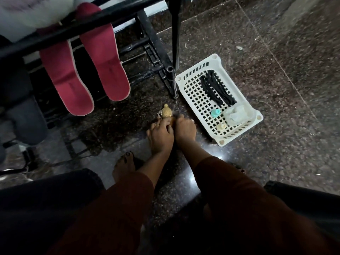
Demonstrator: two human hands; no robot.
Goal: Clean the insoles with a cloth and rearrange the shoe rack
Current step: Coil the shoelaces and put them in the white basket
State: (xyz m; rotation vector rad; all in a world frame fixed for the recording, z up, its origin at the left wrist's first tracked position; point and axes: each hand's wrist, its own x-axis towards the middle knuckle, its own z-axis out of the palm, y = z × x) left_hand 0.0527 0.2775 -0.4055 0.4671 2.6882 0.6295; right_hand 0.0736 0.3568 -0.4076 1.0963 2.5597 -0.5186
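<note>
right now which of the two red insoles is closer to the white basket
The right insole; the other insole hangs further left, with its partner between it and the basket.

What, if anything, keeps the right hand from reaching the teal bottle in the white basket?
Probably nothing; likely reachable. The right hand is low beside the white basket, whose top is open, and the teal bottle lies uncovered near that side. The hand may be holding something small.

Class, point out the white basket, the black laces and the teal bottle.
white basket [234, 83], head view, right rim.
black laces [217, 89], head view, middle of the bundle.
teal bottle [215, 113], head view, its cap.
</note>
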